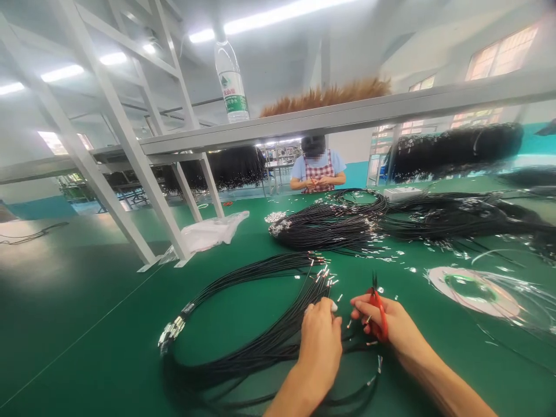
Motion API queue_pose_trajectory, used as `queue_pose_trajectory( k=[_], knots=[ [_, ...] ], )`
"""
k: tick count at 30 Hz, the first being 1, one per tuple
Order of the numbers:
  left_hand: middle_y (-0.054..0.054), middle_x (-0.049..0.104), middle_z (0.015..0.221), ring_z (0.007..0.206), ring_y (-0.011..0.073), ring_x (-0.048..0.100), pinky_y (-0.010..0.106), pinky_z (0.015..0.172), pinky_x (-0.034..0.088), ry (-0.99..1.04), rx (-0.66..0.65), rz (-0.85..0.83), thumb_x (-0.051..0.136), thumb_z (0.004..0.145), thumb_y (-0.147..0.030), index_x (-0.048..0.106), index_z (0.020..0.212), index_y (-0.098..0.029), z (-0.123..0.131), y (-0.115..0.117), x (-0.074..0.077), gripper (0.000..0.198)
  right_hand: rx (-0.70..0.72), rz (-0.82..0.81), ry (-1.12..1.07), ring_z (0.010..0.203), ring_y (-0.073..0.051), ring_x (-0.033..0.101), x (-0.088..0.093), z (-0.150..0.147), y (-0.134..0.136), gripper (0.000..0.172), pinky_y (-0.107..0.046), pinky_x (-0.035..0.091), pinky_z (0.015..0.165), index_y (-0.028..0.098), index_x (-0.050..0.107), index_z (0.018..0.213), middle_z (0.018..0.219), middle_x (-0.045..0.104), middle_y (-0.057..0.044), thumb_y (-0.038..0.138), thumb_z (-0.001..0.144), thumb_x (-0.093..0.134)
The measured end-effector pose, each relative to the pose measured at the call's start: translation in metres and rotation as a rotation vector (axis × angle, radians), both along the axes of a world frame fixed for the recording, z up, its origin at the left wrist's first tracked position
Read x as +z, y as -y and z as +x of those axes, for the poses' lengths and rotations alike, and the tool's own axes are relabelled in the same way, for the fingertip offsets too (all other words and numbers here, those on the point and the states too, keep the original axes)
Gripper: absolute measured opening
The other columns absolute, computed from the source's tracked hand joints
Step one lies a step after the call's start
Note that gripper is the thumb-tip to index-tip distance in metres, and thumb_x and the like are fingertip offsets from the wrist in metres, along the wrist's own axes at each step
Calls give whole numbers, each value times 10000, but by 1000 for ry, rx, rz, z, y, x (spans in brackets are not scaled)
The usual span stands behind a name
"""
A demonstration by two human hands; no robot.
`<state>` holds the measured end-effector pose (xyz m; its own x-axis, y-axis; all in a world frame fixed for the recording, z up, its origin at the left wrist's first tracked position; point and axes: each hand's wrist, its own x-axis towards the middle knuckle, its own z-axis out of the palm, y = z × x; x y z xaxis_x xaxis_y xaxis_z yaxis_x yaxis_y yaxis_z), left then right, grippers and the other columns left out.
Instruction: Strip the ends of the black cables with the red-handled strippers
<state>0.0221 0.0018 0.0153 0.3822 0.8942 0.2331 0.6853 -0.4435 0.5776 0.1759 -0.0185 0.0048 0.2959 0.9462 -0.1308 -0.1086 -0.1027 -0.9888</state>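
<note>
Bundled black cables (256, 344) lie in a large loop on the green table, with shiny metal connectors (172, 333) gathered at the left. My left hand (320, 339) is closed at the right side of this loop, its fingers curled on the cables; the exact grip is partly hidden. In my right hand (386, 324) is a pair of red-handled scissors (382, 318), dark blades pointing up and away. Between the hands, stripped cable ends (350, 324) show pale and coppery tips. More loose ends (377, 368) lie below the right hand.
A larger heap of black cables (330, 223) lies behind, among white scraps. At right sits a white ring-shaped reel (443, 284) with clear strands. A metal rack (143, 202) stands at left by a plastic bag (212, 229). A bottle (232, 87) tops the shelf; a person (319, 171) sits opposite.
</note>
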Motion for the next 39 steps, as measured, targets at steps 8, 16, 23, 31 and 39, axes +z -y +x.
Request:
queue_pose_trajectory(
  k=[8,16,23,31,39],
  knots=[
    [84,616,968,919,238,518,369,818,409,-41,-9,28,440,758,6,527,1064,-159,4,-12,-7,358,-87,5,31,412,-115,485,-2,0,-2,320,-236,343,396,160,635,743,552,627,6,445,616,707],
    [39,595,882,852,194,507,329,786,413,93,-52,69,423,730,19,536,1022,-179,4,-5,-3,370,-42,-7,20,453,-116,502,9,0,5,347,-228,343,415,156,639,747,613,653,-17,484,655,707],
    [25,596,865,804,168,528,294,730,420,190,-100,32,438,734,1,588,900,-190,2,5,0,294,8,6,-1,476,-135,511,21,-5,12,438,-250,413,443,163,637,744,596,649,-18,550,567,740],
    [26,620,786,631,115,557,226,560,404,646,-168,-553,489,819,-247,615,896,-139,6,0,12,182,10,27,62,457,-125,470,35,-8,19,395,-227,349,388,186,622,639,547,624,-9,546,531,744],
    [-2,556,637,529,79,441,212,506,318,745,-181,-705,609,742,-449,605,732,-123,7,1,18,325,53,96,219,454,-128,480,40,-9,27,376,-229,373,400,195,622,640,519,576,8,564,607,683]
  ],
)
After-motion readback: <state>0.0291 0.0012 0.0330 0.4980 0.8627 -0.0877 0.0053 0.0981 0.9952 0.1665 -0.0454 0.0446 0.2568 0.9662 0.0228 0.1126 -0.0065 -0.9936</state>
